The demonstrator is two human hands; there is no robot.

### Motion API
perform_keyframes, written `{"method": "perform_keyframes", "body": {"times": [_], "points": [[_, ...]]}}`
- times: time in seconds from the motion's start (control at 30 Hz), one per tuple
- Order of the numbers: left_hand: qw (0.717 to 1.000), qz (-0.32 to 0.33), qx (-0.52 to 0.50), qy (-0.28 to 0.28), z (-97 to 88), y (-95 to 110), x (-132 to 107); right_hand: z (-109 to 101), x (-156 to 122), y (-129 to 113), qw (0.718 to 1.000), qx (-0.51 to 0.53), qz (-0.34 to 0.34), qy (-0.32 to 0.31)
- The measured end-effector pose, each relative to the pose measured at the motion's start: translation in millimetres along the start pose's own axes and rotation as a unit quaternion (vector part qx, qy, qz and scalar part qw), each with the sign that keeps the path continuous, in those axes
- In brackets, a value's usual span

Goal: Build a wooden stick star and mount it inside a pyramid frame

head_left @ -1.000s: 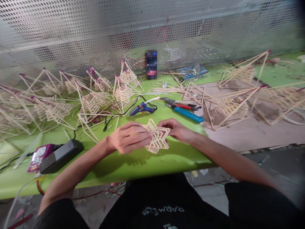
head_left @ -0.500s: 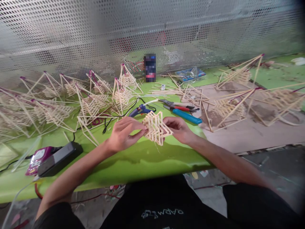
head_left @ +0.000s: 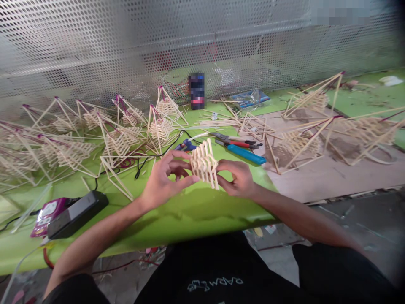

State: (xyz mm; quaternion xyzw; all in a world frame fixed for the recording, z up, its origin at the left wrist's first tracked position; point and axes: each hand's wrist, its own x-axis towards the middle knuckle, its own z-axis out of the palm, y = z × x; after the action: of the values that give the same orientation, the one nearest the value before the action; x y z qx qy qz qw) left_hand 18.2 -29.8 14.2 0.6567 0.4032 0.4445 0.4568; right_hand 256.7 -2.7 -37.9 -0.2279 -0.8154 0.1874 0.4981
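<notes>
Near the front edge of the green tabletop (head_left: 202, 215), left hand (head_left: 165, 177) and right hand (head_left: 237, 178) clamp a pale, layered wooden-stick lattice (head_left: 204, 164). Layers appear joined; outer framing is absent.

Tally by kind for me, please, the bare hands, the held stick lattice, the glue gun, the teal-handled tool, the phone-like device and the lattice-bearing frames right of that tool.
Bare hands, left hand and right hand: 2
Held stick lattice: 1
Glue gun, partly hidden: 1
Teal-handled tool: 1
Phone-like device: 1
Lattice-bearing frames, one cut off: 3
Total: 9
</notes>
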Motion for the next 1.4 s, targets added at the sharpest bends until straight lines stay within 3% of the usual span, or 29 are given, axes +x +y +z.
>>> {"method": "perform_keyframes", "body": {"times": [0.17, 0.33, 0.47, 0.67, 0.83, 1.0, 1.2, 1.4], "points": [[0.998, -0.027, -0.055, 0.023, 4.5, -10.9, 3.0, 2.4, -2.8, 3.9, 0.983, -0.137, -0.123, 0.019], [0.995, -0.018, -0.098, -0.003, 3.1, -22.1, 10.0, -6.6, -5.4, 8.7, 0.937, -0.259, -0.234, -0.007], [0.992, -0.009, -0.123, -0.027, 0.2, -28.2, 14.2, -12.6, -5.5, 6.5, 0.910, -0.295, -0.290, -0.002], [0.989, 0.017, -0.143, -0.038, -0.6, -32.3, 15.3, -13.5, -6.3, 5.2, 0.937, -0.232, -0.260, -0.020], [0.990, 0.044, -0.127, -0.041, -2.8, -34.7, 16.4, -12.3, -9.3, 9.5, 0.937, -0.213, -0.276, -0.002], [0.990, 0.058, -0.117, -0.056, -9.7, -41.2, 18.0, -9.6, -15.8, 15.9, 0.963, -0.166, -0.213, -0.019], [0.984, 0.076, -0.143, -0.075, -13.0, -45.9, 21.6, -8.0, -16.0, 15.3, 0.957, -0.166, -0.237, 0.005], [0.981, 0.077, -0.148, -0.095, -12.5, -44.1, 22.9, -6.1, -17.3, 14.7, 0.974, -0.126, -0.189, -0.014]]}}
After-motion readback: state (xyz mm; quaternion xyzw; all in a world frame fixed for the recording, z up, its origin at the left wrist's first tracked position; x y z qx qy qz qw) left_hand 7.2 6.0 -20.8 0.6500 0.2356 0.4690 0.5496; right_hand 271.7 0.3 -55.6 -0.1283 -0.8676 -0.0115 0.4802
